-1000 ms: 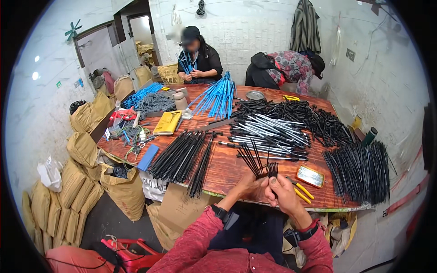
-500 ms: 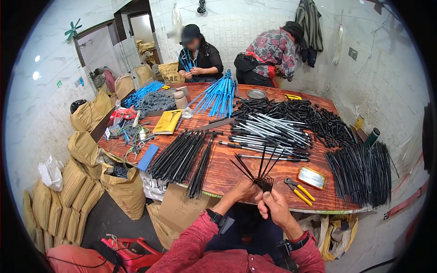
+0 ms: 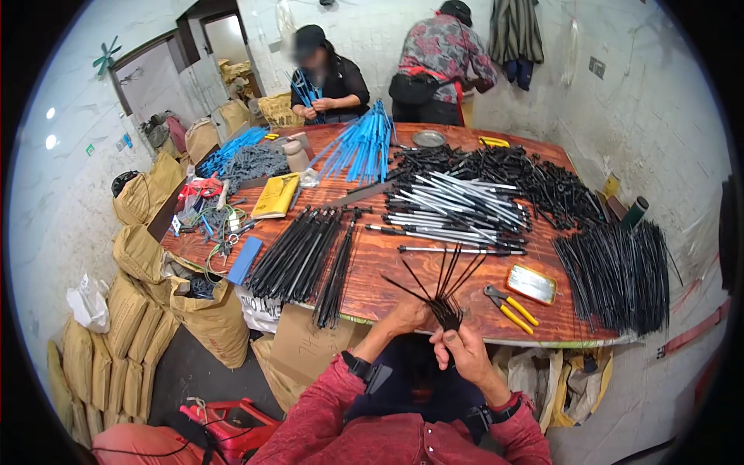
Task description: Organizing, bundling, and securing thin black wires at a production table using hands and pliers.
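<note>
While fanned out, black rods (image 3: 438, 283) sit pinched in both hands' grip.

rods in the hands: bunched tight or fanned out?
Fanned out: the black rods meet at the hands' grip and splay apart above the table edge.

We see a strip of bare wooden table (image 3: 387, 267) ahead of the left hand (image 3: 407, 316) and right hand (image 3: 463, 350) — the widest open lane. It is flanked on the left by black rod bundles (image 3: 298, 252) and on the right by yellow-handled pliers (image 3: 508, 304) and a flat metal tin (image 3: 532, 284). Farther in, mixed black and silver rods (image 3: 457, 209) bar the way — beyond the tin, a black rod heap (image 3: 616, 271) fills the right edge.
</note>
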Demonstrator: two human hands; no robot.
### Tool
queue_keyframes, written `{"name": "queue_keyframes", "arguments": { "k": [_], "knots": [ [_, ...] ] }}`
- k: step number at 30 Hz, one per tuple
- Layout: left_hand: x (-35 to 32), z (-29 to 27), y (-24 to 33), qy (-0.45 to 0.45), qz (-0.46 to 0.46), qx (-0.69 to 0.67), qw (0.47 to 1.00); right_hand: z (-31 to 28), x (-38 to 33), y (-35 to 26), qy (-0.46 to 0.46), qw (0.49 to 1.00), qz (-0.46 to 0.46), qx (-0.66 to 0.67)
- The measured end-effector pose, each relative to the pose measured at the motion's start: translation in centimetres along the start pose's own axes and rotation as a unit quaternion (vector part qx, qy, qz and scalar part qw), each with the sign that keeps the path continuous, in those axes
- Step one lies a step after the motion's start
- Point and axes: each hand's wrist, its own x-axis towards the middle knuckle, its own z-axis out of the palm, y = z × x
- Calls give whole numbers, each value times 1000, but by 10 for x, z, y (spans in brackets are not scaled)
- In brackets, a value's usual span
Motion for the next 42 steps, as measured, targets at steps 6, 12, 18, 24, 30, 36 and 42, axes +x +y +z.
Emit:
{"name": "queue_keyframes", "arguments": {
  "k": [6,12,18,24,30,36,42],
  "knots": [
    [15,2,16,30,92,53,994,-5,-5,7,43,998,9,-33],
    [-7,-27,53,-163,-9,-352,921,1,-14,9,19,995,-40,-84],
    [-9,-24,69,-141,-12,-435,889,7,-15,19,26,997,-43,-55],
    [1,-20,52,-88,-18,-345,934,11,-19,33,20,998,-25,-56],
    [20,-14,49,-96,-4,-205,974,6,-25,80,25,997,7,-77],
    [27,-4,5,-21,-2,-159,987,-7,-23,129,50,979,26,-197],
    [28,2,2,-13,24,-172,985,-14,-29,154,27,954,56,-292]
  ]
}}
